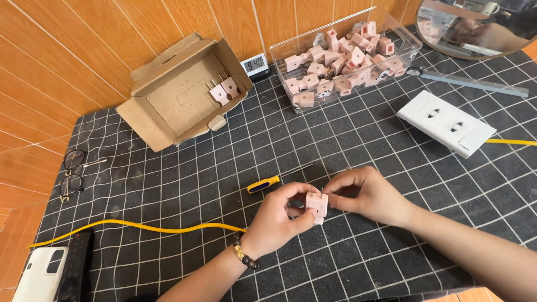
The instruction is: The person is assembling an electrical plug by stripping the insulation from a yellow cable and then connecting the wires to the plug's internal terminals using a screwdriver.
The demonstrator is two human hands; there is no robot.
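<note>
My left hand (277, 217) pinches a small pink plug body (317, 204) between thumb and fingers, just above the black grid mat (184, 190). My right hand (366, 194) meets it from the right, fingertips closed on the plug's top edge. Right behind my left hand, a yellow-and-blue handled screwdriver (264, 184) lies on the mat. A yellow cable (140, 226) runs from the left edge to my left wrist. Whether the cable enters the plug is hidden by my hand.
A clear plastic box (391, 28) with several pink plugs stands at the back. An open cardboard box (184, 92) holds two plugs. A white double socket plate (447, 123), a metal ruler (475, 84), glasses (72, 170), a phone (39, 274), a remote (75, 268) and a small digital clock (255, 63) lie around.
</note>
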